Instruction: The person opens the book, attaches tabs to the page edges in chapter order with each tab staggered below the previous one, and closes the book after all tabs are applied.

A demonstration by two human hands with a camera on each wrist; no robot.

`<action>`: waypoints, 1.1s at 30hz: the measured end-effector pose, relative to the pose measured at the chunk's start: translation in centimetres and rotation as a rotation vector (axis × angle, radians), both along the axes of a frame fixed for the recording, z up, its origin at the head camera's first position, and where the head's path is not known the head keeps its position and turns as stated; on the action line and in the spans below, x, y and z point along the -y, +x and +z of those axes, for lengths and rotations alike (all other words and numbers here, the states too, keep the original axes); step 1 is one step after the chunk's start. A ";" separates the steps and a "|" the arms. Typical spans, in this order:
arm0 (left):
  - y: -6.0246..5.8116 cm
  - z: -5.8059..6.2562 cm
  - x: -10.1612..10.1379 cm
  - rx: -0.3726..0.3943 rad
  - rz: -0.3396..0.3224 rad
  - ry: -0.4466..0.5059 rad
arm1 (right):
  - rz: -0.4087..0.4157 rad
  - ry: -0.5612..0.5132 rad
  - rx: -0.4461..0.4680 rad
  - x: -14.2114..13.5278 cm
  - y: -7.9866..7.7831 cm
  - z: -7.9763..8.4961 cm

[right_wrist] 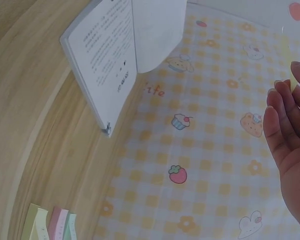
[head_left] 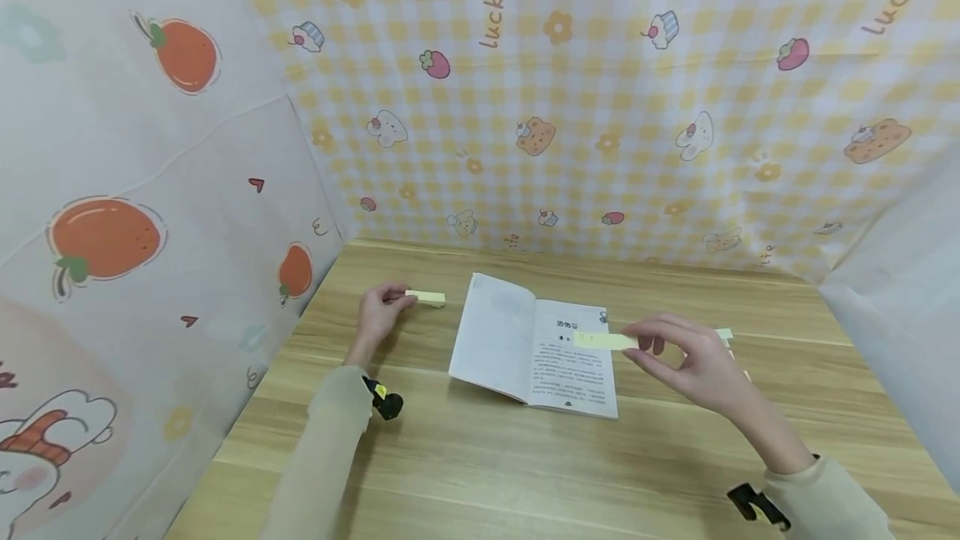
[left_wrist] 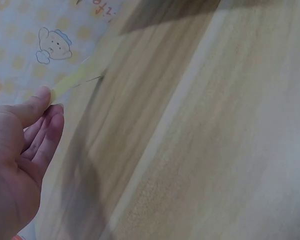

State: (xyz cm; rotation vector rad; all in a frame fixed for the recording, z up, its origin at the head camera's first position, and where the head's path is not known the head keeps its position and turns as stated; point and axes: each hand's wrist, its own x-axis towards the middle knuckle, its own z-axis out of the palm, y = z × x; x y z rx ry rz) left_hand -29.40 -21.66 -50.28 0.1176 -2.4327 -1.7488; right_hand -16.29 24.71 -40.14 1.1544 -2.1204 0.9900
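As the left grip [head_left: 378, 313] pinches a yellow strip [head_left: 427, 298] left of an open book [head_left: 491, 340], the right grip [head_left: 701, 357] pinching a pale strip [head_left: 600, 341], held up near the printed page [head_left: 570, 377], sticky notes [right_wrist: 41, 226] beyond that hand on the tabletop [head_left: 465, 473], checked cloth [head_left: 585, 98] behind.

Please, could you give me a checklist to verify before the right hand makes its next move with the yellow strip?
1. Right hand pinches the right yellow strip: ok.
2. Left hand pinches the left yellow strip: ok.
3. Book lies open: ok.
4. Book steadied by a hand: not ok; neither touches it.
5. Writing on the right strip readable: cannot tell; too small.
6. Coloured strips lie beside the book, not on it: ok.
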 end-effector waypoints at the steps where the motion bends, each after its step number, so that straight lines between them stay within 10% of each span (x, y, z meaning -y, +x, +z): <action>1: 0.0 -0.2 0.1 0.000 -0.003 -0.011 | 0.000 0.000 0.001 0.0 0.0 0.0; 33: 0.7 -1.2 1.8 -0.001 -0.092 -0.571 | -0.022 0.029 0.027 -0.3 0.3 0.1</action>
